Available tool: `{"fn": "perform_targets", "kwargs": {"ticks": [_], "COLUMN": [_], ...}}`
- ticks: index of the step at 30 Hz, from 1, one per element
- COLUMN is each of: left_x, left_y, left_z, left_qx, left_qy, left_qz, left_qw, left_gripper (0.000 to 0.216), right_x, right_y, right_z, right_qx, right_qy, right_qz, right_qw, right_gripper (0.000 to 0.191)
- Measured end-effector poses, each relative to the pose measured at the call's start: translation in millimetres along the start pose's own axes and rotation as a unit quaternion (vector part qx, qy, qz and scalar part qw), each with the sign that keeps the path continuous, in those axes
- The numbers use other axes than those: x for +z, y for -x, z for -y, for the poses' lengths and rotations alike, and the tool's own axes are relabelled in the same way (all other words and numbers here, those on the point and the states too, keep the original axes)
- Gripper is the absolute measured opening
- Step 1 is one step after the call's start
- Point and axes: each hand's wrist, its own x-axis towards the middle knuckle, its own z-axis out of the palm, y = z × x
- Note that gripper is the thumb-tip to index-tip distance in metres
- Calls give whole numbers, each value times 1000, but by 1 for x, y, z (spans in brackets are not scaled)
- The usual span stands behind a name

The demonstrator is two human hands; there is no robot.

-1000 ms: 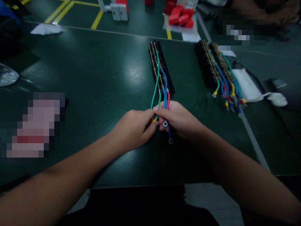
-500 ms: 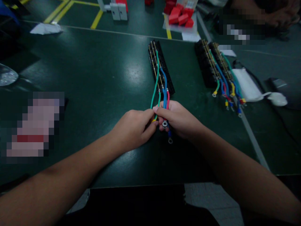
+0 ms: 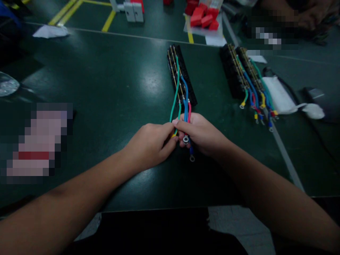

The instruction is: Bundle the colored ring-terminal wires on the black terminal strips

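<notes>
A black socket strip with brass bars lies on the green table, its green, blue and red wires running toward me. My left hand is closed in a pinch on the green wires, near a yellow-sleeved end. Fingers of my right hand wrap around the blue wires and the red wire. Below that grip hang ring terminals, one of them a blue-sleeved ring terminal. Both hands touch each other at the fingertips, which hide part of the wires.
Two more wired black strips lie to the right, beside a white packet and a dark cable. Red blocks sit on a plastic bag at the back. Grey plug-like parts stand left of them. Another person's hands are at upper right.
</notes>
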Motion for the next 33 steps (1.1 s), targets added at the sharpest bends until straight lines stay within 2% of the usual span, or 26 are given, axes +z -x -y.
{"fn": "perform_targets", "kwargs": {"ticks": [33], "left_x": [1], "left_y": [1], "left_z": [0], "left_qx": [-4], "left_qy": [-17], "left_qz": [20], "left_qw": [1000], "left_gripper": [16], "right_x": [1], "right_y": [0], "right_z": [-1], "right_qx": [2], "right_qy": [1], "right_qz": [-4], "right_qw": [1000], "right_gripper": [30]}}
